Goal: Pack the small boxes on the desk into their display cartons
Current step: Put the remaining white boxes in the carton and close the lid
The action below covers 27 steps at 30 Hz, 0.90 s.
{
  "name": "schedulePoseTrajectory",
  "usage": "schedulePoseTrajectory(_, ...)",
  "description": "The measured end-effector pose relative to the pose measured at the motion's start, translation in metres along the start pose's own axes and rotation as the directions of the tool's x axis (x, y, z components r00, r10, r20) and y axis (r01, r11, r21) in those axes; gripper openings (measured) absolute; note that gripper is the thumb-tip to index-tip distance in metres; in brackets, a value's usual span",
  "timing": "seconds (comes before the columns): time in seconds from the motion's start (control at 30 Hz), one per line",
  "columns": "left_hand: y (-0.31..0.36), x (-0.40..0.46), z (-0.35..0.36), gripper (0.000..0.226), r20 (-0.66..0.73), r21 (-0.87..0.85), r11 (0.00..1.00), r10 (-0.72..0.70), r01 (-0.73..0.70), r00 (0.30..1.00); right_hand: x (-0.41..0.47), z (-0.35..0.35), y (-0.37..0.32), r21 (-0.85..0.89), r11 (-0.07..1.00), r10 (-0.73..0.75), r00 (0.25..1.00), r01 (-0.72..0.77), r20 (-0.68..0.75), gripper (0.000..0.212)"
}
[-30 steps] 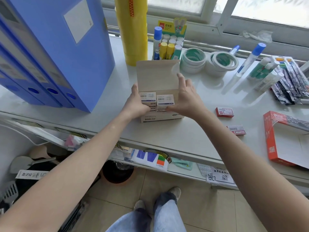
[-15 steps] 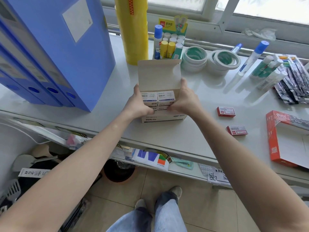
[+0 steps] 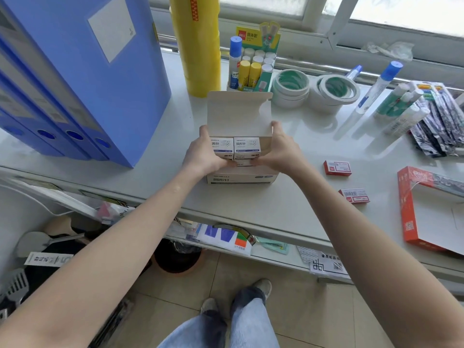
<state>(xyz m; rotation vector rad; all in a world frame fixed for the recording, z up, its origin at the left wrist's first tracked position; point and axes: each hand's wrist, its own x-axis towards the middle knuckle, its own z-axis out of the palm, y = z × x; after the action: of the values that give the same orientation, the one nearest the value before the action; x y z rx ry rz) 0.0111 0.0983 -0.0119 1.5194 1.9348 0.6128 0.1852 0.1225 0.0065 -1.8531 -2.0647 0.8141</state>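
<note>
A white display carton (image 3: pixel 241 180) stands on the desk with its lid flap (image 3: pixel 238 114) raised. Small white boxes with blue print (image 3: pixel 247 145) sit stacked in it, the top ones sticking out above its front wall. My left hand (image 3: pixel 203 156) presses on the left side of the stack and my right hand (image 3: pixel 278 151) on the right side. Both thumbs rest on the front of the boxes. Two small red boxes (image 3: pixel 337 167) (image 3: pixel 354 195) lie loose on the desk to the right. An open red display carton (image 3: pixel 431 212) lies at the far right.
Blue file binders (image 3: pixel 82 79) stand at the left. A yellow roll (image 3: pixel 198 43), a glue stick display (image 3: pixel 253 69) and tape rolls (image 3: pixel 291 86) sit behind the carton. Glue bottles and pen packs (image 3: pixel 437 116) lie at the back right. The desk's front edge (image 3: pixel 251 219) runs below.
The stack of small white boxes between my hands has sunk lower into the carton. My right hand slid from the flap down to the stack's side.
</note>
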Motion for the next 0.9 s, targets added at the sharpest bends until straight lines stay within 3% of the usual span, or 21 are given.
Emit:
schedulePoseTrajectory(0.37, 0.0, -0.003, -0.004, 0.084, -0.005, -0.044, 0.999, 0.024, -0.024, 1.0, -0.004, 0.007, 0.002, -0.057, 0.998, -0.015, 0.999, 0.013, -0.039, 0.085)
schedulePoseTrajectory(0.5, -0.001, -0.006, -0.007, 0.094, 0.139, -0.268, 0.963, 0.018, 0.021, 0.99, -0.004, 0.0, 0.0, 0.092, 0.996, 0.012, 0.999, -0.017, 0.051, 0.099)
schedulePoseTrajectory(0.6, 0.001, -0.009, -0.014, 0.077, 0.158, -0.367, 0.93, 0.046, 0.016, 0.986, -0.007, -0.01, -0.001, 0.297, 0.954, 0.008, 0.995, -0.037, 0.101, 0.11)
schedulePoseTrajectory(0.67, 0.004, -0.012, -0.019, 0.057, 0.153, -0.432, 0.902, 0.067, 0.005, 0.986, -0.01, -0.018, -0.001, 0.405, 0.913, -0.003, 0.995, -0.039, 0.103, 0.092)
schedulePoseTrajectory(0.77, 0.004, -0.015, -0.027, 0.035, 0.107, -0.478, 0.878, 0.04, 0.016, 0.993, -0.017, -0.027, -0.002, 0.429, 0.903, 0.001, 0.999, -0.017, 0.038, 0.057)
schedulePoseTrajectory(0.9, -0.003, -0.021, -0.03, 0.037, -0.051, -0.375, 0.926, 0.026, -0.044, 0.998, -0.025, -0.027, 0.002, 0.391, 0.92, 0.025, 0.996, 0.012, -0.09, 0.047)
